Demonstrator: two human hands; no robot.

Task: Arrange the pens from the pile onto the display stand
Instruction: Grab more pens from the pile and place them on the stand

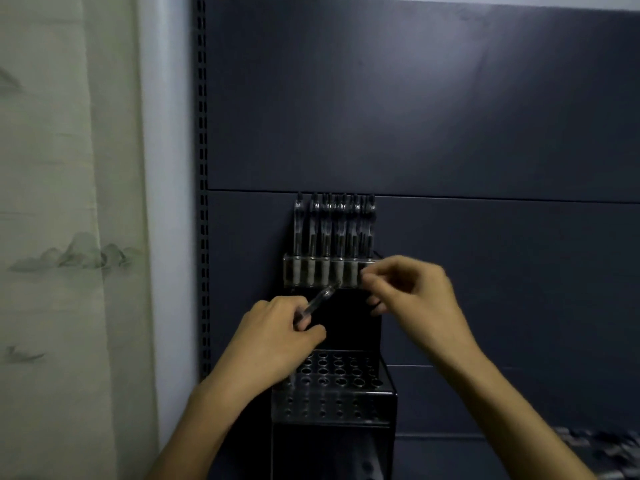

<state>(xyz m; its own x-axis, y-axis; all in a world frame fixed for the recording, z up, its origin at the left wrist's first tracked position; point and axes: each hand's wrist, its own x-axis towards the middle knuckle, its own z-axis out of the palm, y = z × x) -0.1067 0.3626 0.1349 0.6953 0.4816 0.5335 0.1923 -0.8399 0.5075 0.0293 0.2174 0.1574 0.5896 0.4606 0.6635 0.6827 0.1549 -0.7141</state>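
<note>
My left grip (277, 327) is curled round a clear pen (317, 303), right grip (412, 289) pinching at the display stand's (332, 403) top-row right end, can't tell what.

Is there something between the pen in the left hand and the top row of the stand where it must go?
Nothing stands between the pen and the top row. The right hand is at that row's right end, beside the path, not across it.

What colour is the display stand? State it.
Black, holes in the lower tier; the stand shows in the head view.
</note>
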